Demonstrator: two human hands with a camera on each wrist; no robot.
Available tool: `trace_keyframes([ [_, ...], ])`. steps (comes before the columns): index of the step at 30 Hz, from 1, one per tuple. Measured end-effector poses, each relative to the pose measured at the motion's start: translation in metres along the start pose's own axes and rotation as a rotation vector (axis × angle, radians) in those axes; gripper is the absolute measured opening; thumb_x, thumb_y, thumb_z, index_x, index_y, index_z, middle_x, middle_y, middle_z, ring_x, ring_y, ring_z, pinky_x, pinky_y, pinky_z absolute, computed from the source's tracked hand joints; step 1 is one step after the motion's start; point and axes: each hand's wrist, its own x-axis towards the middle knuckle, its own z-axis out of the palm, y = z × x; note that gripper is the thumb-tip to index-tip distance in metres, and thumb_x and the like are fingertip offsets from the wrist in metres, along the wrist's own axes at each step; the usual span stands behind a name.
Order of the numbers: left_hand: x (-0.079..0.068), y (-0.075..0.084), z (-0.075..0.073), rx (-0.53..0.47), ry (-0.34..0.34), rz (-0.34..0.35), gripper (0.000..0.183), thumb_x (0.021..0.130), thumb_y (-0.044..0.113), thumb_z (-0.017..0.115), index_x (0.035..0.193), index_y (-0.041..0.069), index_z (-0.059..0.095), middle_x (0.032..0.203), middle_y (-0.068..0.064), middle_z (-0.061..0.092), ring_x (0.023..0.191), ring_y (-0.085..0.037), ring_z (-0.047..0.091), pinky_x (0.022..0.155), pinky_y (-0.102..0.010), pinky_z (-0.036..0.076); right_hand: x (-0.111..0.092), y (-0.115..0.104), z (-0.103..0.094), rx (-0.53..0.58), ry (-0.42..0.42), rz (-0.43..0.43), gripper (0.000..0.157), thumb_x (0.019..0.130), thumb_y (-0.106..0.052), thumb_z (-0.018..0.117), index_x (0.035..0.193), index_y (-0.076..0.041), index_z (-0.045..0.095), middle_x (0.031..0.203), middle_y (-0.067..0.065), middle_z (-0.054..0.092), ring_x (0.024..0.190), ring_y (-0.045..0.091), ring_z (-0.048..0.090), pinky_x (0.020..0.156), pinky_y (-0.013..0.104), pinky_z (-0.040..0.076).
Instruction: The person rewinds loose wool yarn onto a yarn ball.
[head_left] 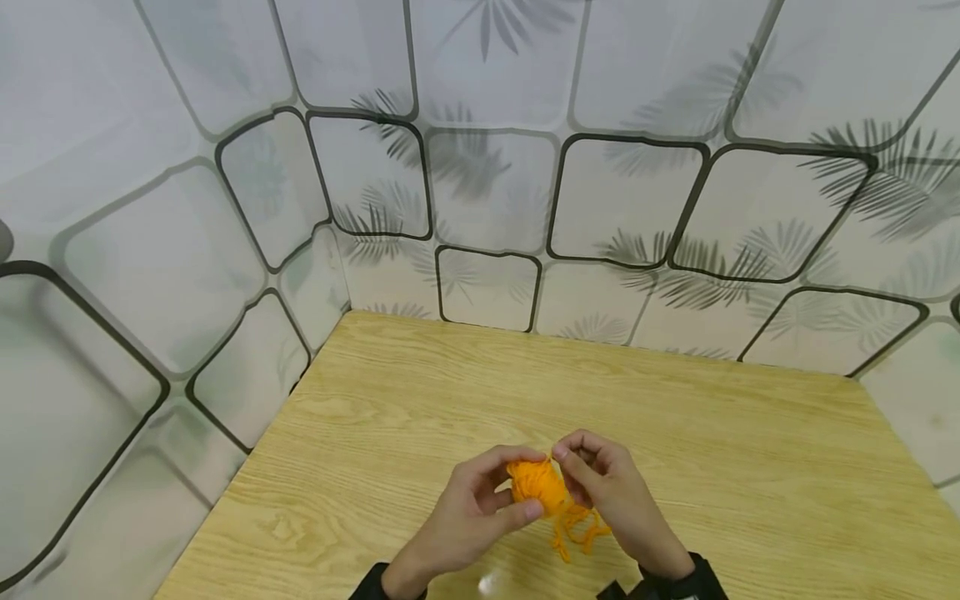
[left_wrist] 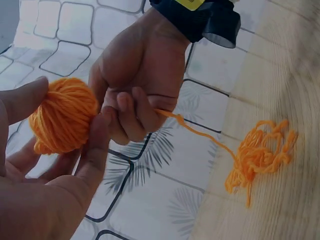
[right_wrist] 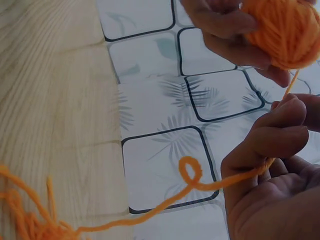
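An orange ball of yarn [head_left: 537,485] is held by my left hand [head_left: 480,504], the thumb and fingers curled round it, a little above the table. Close on its right, my right hand [head_left: 600,479] pinches the yarn strand [right_wrist: 292,82] that runs from the ball. From that hand the strand trails down, with a small loop [right_wrist: 189,170] in it in the right wrist view. It leads to a loose tangle of orange yarn [left_wrist: 262,155] lying on the table. Part of that tangle is hidden behind the right hand in the head view.
The wooden table [head_left: 420,392] reaches back to a pale curtain [head_left: 487,192] printed with dark rounded outlines and grey leaves. The curtain also hangs along the left side. Dark cuffs or bands [head_left: 678,575] sit at the wrists.
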Motion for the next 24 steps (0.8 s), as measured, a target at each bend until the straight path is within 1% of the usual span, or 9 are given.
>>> trace_keyframes([
  [3, 0.001, 0.001, 0.001, -0.022, 0.029, 0.045, 0.044, 0.087, -0.005, 0.054, 0.129, -0.003, 0.042, 0.126, -0.024, 0.043, 0.110, -0.021, 0.051, 0.086, -0.046, 0.046, -0.001, 0.005, 0.003, -0.024, -0.064, -0.002, 0.038, 0.093, -0.036, 0.052, 0.105, 0.000, 0.054, 0.075, 0.011, 0.047, 0.055, 0.013, 0.036, 0.049, 0.032, 0.031],
  [5, 0.001, 0.001, 0.000, -0.035, 0.050, 0.058, 0.046, 0.086, -0.006, 0.055, 0.129, -0.003, 0.041, 0.127, -0.024, 0.041, 0.112, -0.023, 0.050, 0.086, -0.047, 0.045, -0.001, 0.008, 0.006, -0.038, -0.094, -0.015, 0.038, 0.094, -0.036, 0.050, 0.105, -0.001, 0.054, 0.075, 0.011, 0.049, 0.055, 0.012, 0.037, 0.048, 0.031, 0.033],
  [7, 0.001, 0.002, 0.000, -0.027, 0.079, 0.061, 0.046, 0.086, -0.006, 0.055, 0.129, -0.003, 0.041, 0.127, -0.025, 0.041, 0.112, -0.026, 0.049, 0.087, -0.047, 0.045, -0.001, 0.011, 0.008, -0.044, -0.110, -0.030, 0.037, 0.094, -0.035, 0.050, 0.104, 0.000, 0.055, 0.073, 0.010, 0.048, 0.055, 0.011, 0.038, 0.048, 0.030, 0.035],
  [10, 0.001, 0.003, 0.000, -0.004, 0.156, 0.015, 0.045, 0.086, -0.002, 0.057, 0.129, 0.002, 0.044, 0.126, -0.022, 0.043, 0.112, -0.028, 0.049, 0.089, -0.046, 0.044, -0.001, 0.014, 0.012, -0.057, -0.112, -0.042, 0.036, 0.094, -0.037, 0.050, 0.100, -0.001, 0.055, 0.070, 0.010, 0.045, 0.054, 0.010, 0.038, 0.046, 0.027, 0.035],
  [13, 0.002, 0.004, 0.000, 0.037, 0.246, -0.033, 0.042, 0.087, 0.003, 0.058, 0.127, 0.006, 0.046, 0.123, -0.019, 0.047, 0.109, -0.028, 0.050, 0.090, -0.043, 0.044, -0.002, 0.016, 0.017, -0.087, -0.133, -0.079, 0.035, 0.094, -0.036, 0.049, 0.100, -0.002, 0.056, 0.071, 0.011, 0.047, 0.053, 0.010, 0.040, 0.044, 0.027, 0.036],
  [15, 0.003, 0.004, 0.000, 0.056, 0.295, -0.048, 0.041, 0.087, 0.005, 0.059, 0.126, 0.008, 0.047, 0.122, -0.017, 0.049, 0.108, -0.028, 0.051, 0.090, -0.043, 0.044, -0.003, 0.018, 0.020, -0.118, -0.161, -0.121, 0.034, 0.096, -0.034, 0.047, 0.100, -0.002, 0.056, 0.071, 0.012, 0.048, 0.053, 0.010, 0.041, 0.044, 0.030, 0.039],
  [19, 0.004, 0.002, -0.001, 0.085, 0.370, -0.054, 0.041, 0.088, 0.008, 0.058, 0.127, 0.006, 0.045, 0.121, -0.018, 0.047, 0.107, -0.030, 0.052, 0.087, -0.042, 0.046, -0.007, 0.016, 0.027, -0.179, -0.203, -0.182, 0.030, 0.098, -0.031, 0.043, 0.095, -0.004, 0.055, 0.070, 0.012, 0.050, 0.051, 0.011, 0.043, 0.043, 0.030, 0.042],
  [22, 0.005, 0.001, -0.001, 0.107, 0.419, -0.074, 0.042, 0.088, 0.011, 0.059, 0.128, 0.008, 0.045, 0.121, -0.018, 0.042, 0.104, -0.033, 0.053, 0.081, -0.042, 0.049, -0.011, 0.011, 0.030, -0.213, -0.201, -0.182, 0.027, 0.098, -0.030, 0.044, 0.093, -0.006, 0.055, 0.070, 0.011, 0.051, 0.051, 0.012, 0.044, 0.044, 0.030, 0.043],
  [24, 0.004, 0.001, -0.001, 0.132, 0.441, -0.089, 0.042, 0.087, 0.014, 0.061, 0.127, 0.012, 0.047, 0.120, -0.017, 0.040, 0.103, -0.035, 0.052, 0.078, -0.041, 0.051, -0.013, 0.007, 0.030, -0.229, -0.184, -0.175, 0.025, 0.097, -0.030, 0.045, 0.094, -0.007, 0.056, 0.072, 0.010, 0.051, 0.052, 0.012, 0.044, 0.046, 0.030, 0.044],
])
